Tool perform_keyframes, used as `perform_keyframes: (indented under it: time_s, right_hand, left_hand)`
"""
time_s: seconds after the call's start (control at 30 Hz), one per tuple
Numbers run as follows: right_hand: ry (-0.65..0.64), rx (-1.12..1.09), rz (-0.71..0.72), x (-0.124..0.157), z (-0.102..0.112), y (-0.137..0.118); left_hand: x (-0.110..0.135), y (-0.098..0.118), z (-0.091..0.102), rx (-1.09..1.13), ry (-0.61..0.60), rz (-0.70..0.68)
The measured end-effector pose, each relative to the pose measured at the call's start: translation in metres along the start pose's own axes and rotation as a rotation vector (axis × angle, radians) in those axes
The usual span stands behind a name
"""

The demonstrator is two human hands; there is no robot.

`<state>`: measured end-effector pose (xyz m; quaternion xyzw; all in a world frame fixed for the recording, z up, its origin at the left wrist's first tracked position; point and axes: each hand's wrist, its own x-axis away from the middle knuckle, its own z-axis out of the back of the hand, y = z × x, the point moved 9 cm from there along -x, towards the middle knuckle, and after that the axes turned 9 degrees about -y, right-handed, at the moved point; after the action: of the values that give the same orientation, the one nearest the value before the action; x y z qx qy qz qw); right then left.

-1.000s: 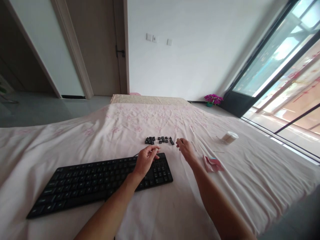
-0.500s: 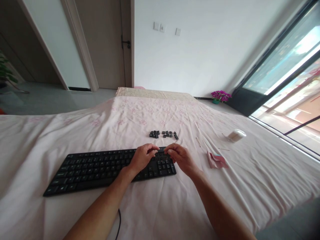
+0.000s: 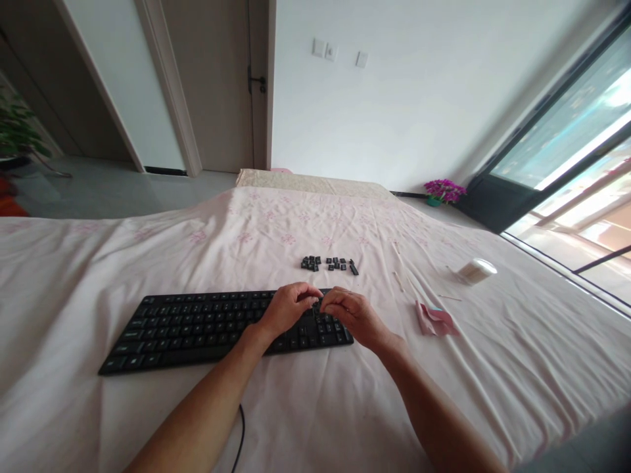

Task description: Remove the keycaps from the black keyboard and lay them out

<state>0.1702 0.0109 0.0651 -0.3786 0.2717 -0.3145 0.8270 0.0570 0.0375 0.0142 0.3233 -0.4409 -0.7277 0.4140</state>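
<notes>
A black keyboard (image 3: pixel 197 322) lies on the pink cloth, its long side across in front of me. Over its right end, my left hand (image 3: pixel 290 307) is closed, thumb against fingers. My right hand (image 3: pixel 352 314) faces it, also pinched, and the fingertips of both almost meet above the number keys (image 3: pixel 328 330). Whatever lies between the fingers is too small or hidden to name. Just beyond the keyboard, several loose black keycaps (image 3: pixel 336 263) lie in small groups, a denser cluster (image 3: pixel 310 263) to their left.
Right of the keyboard are a crumpled pink cloth (image 3: pixel 436 320), several cotton swabs (image 3: pixel 398 282) and a clear round container (image 3: pixel 477 270) on its side. A black cable (image 3: pixel 241 440) runs beneath my left forearm. The pale flowered bedspread (image 3: pixel 276 230) has folds and wrinkles.
My right hand has moved slightly left, closer to my left hand, its fingers bent further over the keys. The view has shifted a little, so the whole scene sits farther right.
</notes>
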Motion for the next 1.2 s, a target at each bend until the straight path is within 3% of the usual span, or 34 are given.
perform_keyframes:
  time_s: [0.2,0.33,0.53,0.73,0.9,1.2]
  right_hand:
    - [-0.039,0.052,-0.059,-0.009,-0.003,0.004]
    - [-0.062,0.086,0.004,-0.011,-0.008,0.000]
    - [0.048,-0.035,-0.068,0.004,0.001,0.021]
    - [-0.026,0.108,0.080,-0.004,-0.015,-0.001]
    - [0.070,0.060,0.027,-0.003,-0.005,0.005]
    - [0.036,0.139,-0.001,-0.006,-0.013,-0.001]
  left_hand:
    - [-0.001,0.004,-0.004,-0.085,-0.075,-0.024]
    - [-0.001,0.008,-0.007,-0.232,-0.111,-0.064]
    - [-0.001,0.007,-0.012,-0.223,-0.158,-0.082]
    - [-0.003,0.008,-0.013,-0.302,-0.181,-0.108]
    - [-0.002,0.007,-0.014,-0.301,-0.185,-0.116]
    - [-0.001,0.007,-0.016,-0.364,-0.235,-0.140]
